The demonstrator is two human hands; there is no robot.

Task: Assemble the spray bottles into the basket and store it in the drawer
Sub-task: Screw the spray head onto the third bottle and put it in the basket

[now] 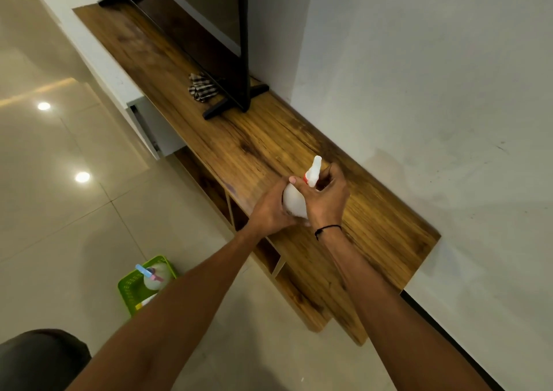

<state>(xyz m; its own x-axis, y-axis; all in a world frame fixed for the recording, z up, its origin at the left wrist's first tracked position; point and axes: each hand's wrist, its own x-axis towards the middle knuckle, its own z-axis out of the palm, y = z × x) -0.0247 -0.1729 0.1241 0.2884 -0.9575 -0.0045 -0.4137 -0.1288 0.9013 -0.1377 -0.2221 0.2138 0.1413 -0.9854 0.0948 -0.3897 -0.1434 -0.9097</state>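
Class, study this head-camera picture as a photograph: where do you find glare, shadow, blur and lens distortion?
Head view: two round ceiling-light reflections glare on the glossy floor tiles; the hands cast only a soft shadow on the wooden shelf; the spray bottle and green basket look slightly soft; the wide-angle lens tilts and bows the TV and wall edges.

wooden shelf (260,139): checked cloth (201,88), TV stand foot (221,107) | floor (59,199): green basket (131,293)
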